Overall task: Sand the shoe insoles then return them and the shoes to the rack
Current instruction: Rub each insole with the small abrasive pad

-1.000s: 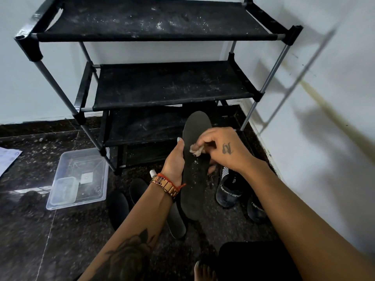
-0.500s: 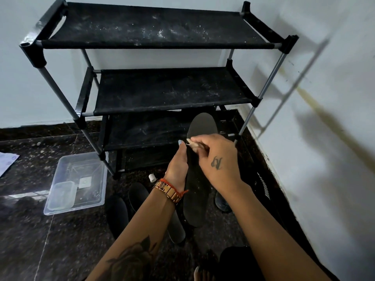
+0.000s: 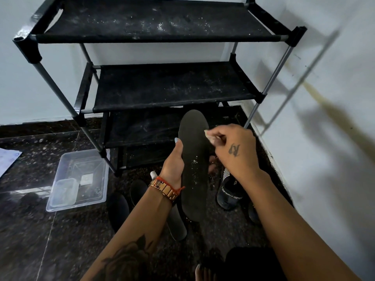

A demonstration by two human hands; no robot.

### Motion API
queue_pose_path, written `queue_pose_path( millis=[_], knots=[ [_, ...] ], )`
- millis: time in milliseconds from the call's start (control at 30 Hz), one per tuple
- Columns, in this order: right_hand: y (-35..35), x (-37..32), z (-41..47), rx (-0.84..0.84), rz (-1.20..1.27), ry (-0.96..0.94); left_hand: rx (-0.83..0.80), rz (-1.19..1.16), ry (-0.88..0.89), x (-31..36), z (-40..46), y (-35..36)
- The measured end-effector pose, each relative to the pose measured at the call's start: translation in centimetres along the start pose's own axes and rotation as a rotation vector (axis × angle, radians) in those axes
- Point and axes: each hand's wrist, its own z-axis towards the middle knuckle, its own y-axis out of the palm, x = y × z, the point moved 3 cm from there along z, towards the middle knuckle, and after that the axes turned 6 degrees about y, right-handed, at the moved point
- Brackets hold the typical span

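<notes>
My left hand (image 3: 175, 161) grips a long black insole (image 3: 194, 165) by its left edge and holds it upright in front of the rack, white dust on its middle. My right hand (image 3: 233, 150) pinches a small pale piece of sandpaper (image 3: 207, 134) against the insole's upper right edge. Other dark insoles (image 3: 118, 209) lie on the floor below my left wrist. A black shoe with white lettering (image 3: 230, 191) stands on the floor to the right, partly behind my right forearm. The black shoe rack (image 3: 162, 86) stands behind, its shelves dusty and bare.
A clear plastic box (image 3: 81, 179) holding a smaller tub lies on the dark stone floor, left of the rack. A small white bottle cap (image 3: 153, 175) peeks out beside my left wrist. White walls close the corner on the right. My toes (image 3: 203, 272) show at the bottom edge.
My right hand slid the sandpaper from the insole's middle up toward its toe and then out to the right edge. The left hand keeps the same hold on the insole.
</notes>
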Motion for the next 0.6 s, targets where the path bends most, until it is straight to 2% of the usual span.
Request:
queue_pose_path(
  millis=[67,133,200,333,467,500,600],
  knots=[
    [1.0,-0.9,-0.4,-0.075,0.049,-0.048,0.019,0.058,0.037,-0.1,0.1,-0.1],
    [2.3,-1.8,-1.3,-0.231,-0.067,-0.111,0.015,0.016,0.049,-0.3,0.2,-0.3],
    [2.7,-2.0,-1.5,-0.301,-0.167,-0.144,0.047,-0.020,0.020,-0.6,0.4,-0.7],
    [1.5,-0.2,-0.4,-0.289,-0.247,-0.070,0.029,-0.051,0.007,-1.0,0.8,-1.0],
    [0.3,0.7,0.1,-0.041,-0.057,-0.028,-0.001,-0.104,-0.024,-0.8,0.7,-0.3],
    [0.5,0.2,0.0,-0.058,-0.018,-0.066,0.001,-0.082,-0.011,-0.9,0.8,-0.4],
    [2.3,-1.4,-0.8,-0.290,0.005,-0.193,0.039,-0.035,0.019,-1.1,0.9,-0.6]
  ],
)
